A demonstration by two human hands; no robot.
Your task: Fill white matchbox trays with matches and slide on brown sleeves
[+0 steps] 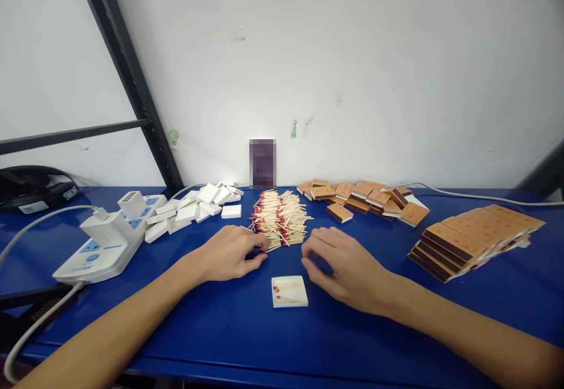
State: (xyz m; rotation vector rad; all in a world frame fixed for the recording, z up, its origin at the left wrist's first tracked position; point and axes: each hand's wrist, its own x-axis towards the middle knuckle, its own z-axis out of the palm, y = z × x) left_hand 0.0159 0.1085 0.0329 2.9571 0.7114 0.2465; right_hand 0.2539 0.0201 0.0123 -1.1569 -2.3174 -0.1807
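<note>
A heap of red-tipped matches (286,215) lies at the middle of the blue table. My left hand (233,251) is at its lower left edge, fingertips touching the nearest matches, thumb held apart from the curled fingers. My right hand (341,260) rests by the heap's lower right corner. Its fingers are bent, with a gap between thumb and fingertips and nothing visible in them. Between and below both hands lies a small white matchbox tray (293,301), holding a few matches with their red heads to the left.
White trays (187,210) are piled at the left, beside a power strip (99,260) with plugs and cables. Brown matchbox sleeves (339,213) lie scattered at the back right. Stacked matchboxes (476,233) stand at the right. Behind the matches, a blurred dark rectangle (263,163) leans against the wall.
</note>
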